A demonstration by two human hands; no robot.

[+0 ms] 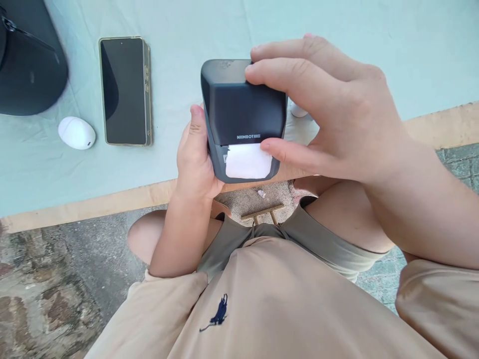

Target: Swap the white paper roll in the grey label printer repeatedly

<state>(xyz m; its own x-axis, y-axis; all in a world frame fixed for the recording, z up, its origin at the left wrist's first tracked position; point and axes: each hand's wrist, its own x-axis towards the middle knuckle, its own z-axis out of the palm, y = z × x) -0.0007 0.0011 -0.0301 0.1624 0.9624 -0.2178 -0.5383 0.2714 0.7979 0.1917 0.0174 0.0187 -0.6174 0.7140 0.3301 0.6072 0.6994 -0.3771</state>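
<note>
A dark grey label printer [239,107] marked NIIMBOT is held above the table's near edge. A white label [247,161] sticks out of its slot at the front. My left hand [194,159] cups the printer from the left and below, thumb along its side. My right hand [325,109] wraps over the printer from the right, with fingers on its top and the thumb touching the label's right edge.
A pale green cloth covers the table [337,30]. On it lie a black smartphone [125,90], a white oval case [77,132] and a black cap-like object [26,60] at the far left. A small white thing [298,110] peeks behind my right hand. Stone floor lies below.
</note>
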